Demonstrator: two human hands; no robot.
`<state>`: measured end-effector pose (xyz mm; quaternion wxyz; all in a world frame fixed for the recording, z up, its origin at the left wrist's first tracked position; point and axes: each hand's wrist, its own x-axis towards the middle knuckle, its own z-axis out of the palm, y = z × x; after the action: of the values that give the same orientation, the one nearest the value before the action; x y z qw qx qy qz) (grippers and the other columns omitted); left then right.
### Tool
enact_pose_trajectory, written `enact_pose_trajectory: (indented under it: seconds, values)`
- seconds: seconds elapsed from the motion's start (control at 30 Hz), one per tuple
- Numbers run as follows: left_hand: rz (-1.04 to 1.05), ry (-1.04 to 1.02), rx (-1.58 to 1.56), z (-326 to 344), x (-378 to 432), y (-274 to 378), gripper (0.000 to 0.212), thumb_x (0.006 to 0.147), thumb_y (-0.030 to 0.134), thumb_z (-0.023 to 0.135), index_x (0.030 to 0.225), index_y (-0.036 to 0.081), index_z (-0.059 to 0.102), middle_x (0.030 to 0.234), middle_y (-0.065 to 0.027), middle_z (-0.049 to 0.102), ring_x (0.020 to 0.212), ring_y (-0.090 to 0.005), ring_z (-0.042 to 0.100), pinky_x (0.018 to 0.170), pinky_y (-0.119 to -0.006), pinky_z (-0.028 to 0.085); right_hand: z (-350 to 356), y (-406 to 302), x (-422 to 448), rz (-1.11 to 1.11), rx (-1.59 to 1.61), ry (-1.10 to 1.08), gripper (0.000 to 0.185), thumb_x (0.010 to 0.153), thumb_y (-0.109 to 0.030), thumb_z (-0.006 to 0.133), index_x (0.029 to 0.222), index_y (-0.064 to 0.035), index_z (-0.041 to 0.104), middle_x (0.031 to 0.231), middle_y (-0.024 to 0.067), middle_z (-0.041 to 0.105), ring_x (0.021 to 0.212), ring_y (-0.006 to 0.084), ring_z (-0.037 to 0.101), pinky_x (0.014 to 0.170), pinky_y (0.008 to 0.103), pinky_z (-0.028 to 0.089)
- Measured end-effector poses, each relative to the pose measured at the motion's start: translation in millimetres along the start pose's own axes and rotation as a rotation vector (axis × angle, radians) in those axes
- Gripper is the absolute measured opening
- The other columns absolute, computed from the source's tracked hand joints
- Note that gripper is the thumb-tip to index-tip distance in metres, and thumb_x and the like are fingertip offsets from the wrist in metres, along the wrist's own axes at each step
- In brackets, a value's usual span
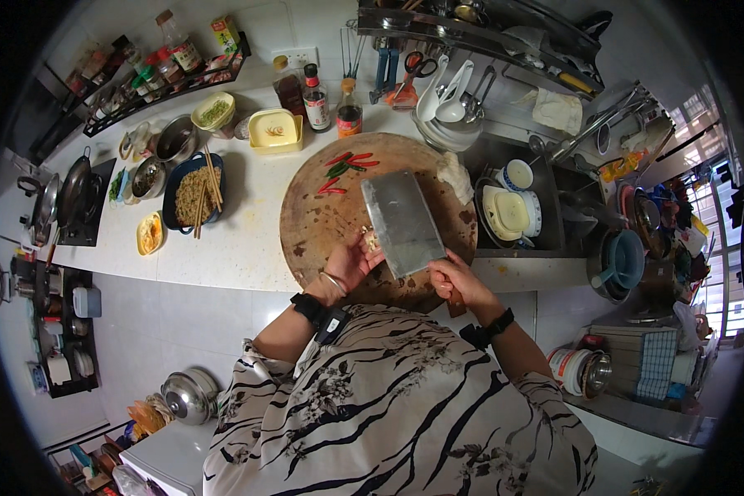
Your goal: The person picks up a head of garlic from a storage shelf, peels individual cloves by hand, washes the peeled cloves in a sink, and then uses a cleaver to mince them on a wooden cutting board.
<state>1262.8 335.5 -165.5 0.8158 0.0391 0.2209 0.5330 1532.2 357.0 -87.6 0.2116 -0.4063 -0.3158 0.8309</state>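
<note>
My right hand (457, 280) grips the wooden handle of a broad cleaver (403, 222), its flat blade held over a round wooden chopping board (310, 223). Close to the blade's left edge is my left hand (352, 263), palm up, fingers curled around small pale chopped pieces (370, 239). The blade hides part of these, and whether the fingers touch it I cannot tell. Red chillies (332, 186) and green chillies (341, 168) lie near the back of the board. A crumpled pale cloth (454, 178) rests at its right edge.
Left of the board stand a blue bowl (168, 214) of minced food with chopsticks, a small dish (150, 234) and a yellow container (276, 131). Sauce bottles (349, 108) line the back. A sink (549, 229) with dishes lies at the right, beside a stack of white bowls (449, 133).
</note>
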Motion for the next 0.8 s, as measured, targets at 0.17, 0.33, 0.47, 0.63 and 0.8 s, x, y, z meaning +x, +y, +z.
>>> enact_pose_trajectory:
  seconds: [0.17,0.33,0.47,0.63,0.8]
  values:
    - [0.146,0.172,0.274,23.1,-20.3,9.8,0.042,0.104,0.034,0.035,0.119,0.000,0.055,0.118,-0.0122,0.062,0.105,-0.0212,0.062,0.095,-0.033,0.049,-4.4,-16.6,-5.1,-0.100,-0.203,0.139,0.018,0.094,-0.015,0.055,0.109,-0.0101,0.045,0.065,-0.0020,0.044,0.045,0.0055,0.038,0.041,0.0238,0.033]
    - [0.798,-0.055,2.223,-7.0,-5.1,6.4,0.041,0.100,0.025,0.044,0.128,-0.004,0.052,0.129,-0.0228,0.055,0.120,-0.0389,0.052,0.105,-0.040,0.039,2.0,-21.2,-10.6,-0.153,-0.680,0.248,0.037,0.094,-0.016,0.054,0.127,0.0000,0.044,0.063,0.0002,0.044,0.044,0.0085,0.041,0.041,0.0284,0.036]
    - [0.630,0.257,1.523,-10.6,-18.5,7.9,0.042,0.101,0.032,0.044,0.121,-0.001,0.058,0.121,-0.0261,0.059,0.116,-0.0371,0.056,0.098,-0.037,0.043,2.0,-7.5,-11.7,-0.387,-1.219,0.362,0.025,0.091,-0.020,0.058,0.103,-0.0018,0.047,0.065,0.0149,0.054,0.050,0.0323,0.052,0.050,0.0441,0.044]
    - [0.410,0.634,1.314,-37.1,-33.1,28.2,0.040,0.099,0.032,0.052,0.103,-0.005,0.066,0.076,-0.0089,0.063,0.072,-0.0150,0.057,0.067,-0.028,0.046,20.6,9.1,-5.3,-0.314,-1.508,0.420,0.020,0.090,-0.019,0.055,0.097,-0.0030,0.044,0.077,0.0229,0.061,0.067,0.0437,0.059,0.058,0.0523,0.046]
    - [0.575,0.555,1.316,-55.7,-29.9,13.7,0.025,0.095,0.017,0.057,0.107,-0.003,0.064,0.082,-0.0097,0.066,0.077,-0.0175,0.061,0.072,-0.029,0.049,34.4,26.9,-4.5,-0.440,-1.584,0.253,0.021,0.090,-0.016,0.055,0.103,-0.0018,0.046,0.079,0.0200,0.061,0.075,0.0366,0.062,0.064,0.0473,0.049]
